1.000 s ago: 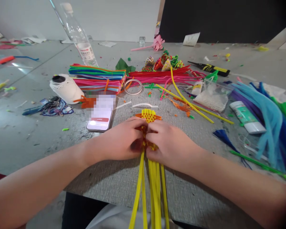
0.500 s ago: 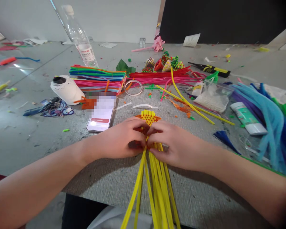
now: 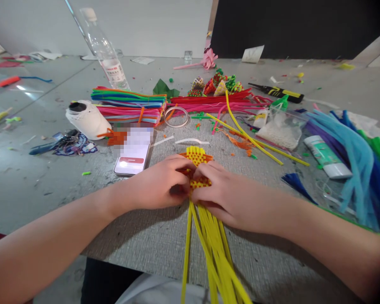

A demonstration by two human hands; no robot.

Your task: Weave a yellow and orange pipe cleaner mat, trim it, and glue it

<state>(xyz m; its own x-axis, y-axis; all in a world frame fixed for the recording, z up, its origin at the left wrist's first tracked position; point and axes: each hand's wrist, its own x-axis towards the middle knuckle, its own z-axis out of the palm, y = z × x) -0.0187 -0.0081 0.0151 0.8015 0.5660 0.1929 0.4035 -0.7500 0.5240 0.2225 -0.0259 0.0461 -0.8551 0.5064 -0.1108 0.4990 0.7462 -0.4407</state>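
Between my two hands lies a woven piece of yellow and orange pipe cleaners (image 3: 196,155), its checked upper end showing past the fingers. Long loose yellow pipe cleaners (image 3: 213,245) run from it down over the table's front edge. My left hand (image 3: 167,181) is closed on the left edge of the weave, thumb and fingers curled together. From the other side, my right hand (image 3: 220,190) pinches the weave and the tops of the yellow strands. The fingers hide most of the lower weave, so I cannot tell which strand each fingertip grips.
A lit phone (image 3: 133,152) lies left of my hands, near a white thread spool (image 3: 88,120). Beyond are bundled coloured pipe cleaners (image 3: 129,103), a tape ring (image 3: 176,117) and a plastic bottle (image 3: 106,55). To the right are a white-green tube (image 3: 327,156) and blue pipe cleaners (image 3: 357,169).
My right hand has shifted slightly left and down along the weave, uncovering more of it. The loose yellow strands have swung right, and one hangs straighter at the left.
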